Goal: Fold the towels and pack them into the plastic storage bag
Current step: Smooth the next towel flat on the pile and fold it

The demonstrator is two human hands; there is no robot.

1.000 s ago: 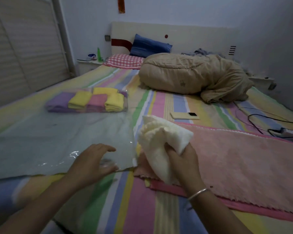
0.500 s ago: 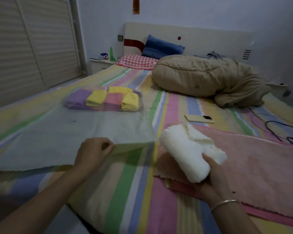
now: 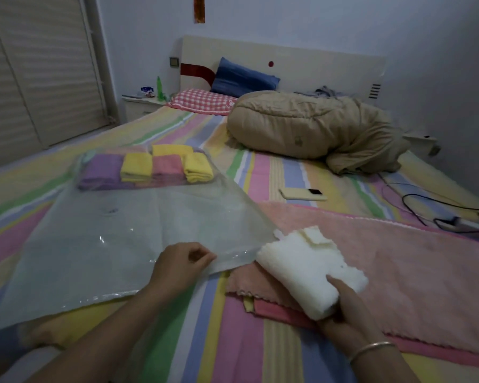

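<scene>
A large clear plastic storage bag (image 3: 127, 239) lies flat on the striped bed. At its far end sit several folded towels (image 3: 150, 167), purple, yellow and pink. My left hand (image 3: 180, 266) pinches the bag's near edge and lifts it a little. My right hand (image 3: 343, 308) grips a folded white towel (image 3: 304, 266) from below, right beside the bag's raised opening. Under the white towel a big pink towel (image 3: 398, 261) lies spread out on the bed.
A phone (image 3: 303, 194) lies on the bed beyond the pink towel. Black cables (image 3: 437, 211) trail at the right. A bundled tan duvet (image 3: 310, 128) and pillows (image 3: 233, 87) fill the head of the bed. A nightstand (image 3: 141, 102) stands at the back left.
My left hand went from resting flat on the bag to pinching and raising its edge. My right hand turned the white towel over and lowered it toward the bag's opening.
</scene>
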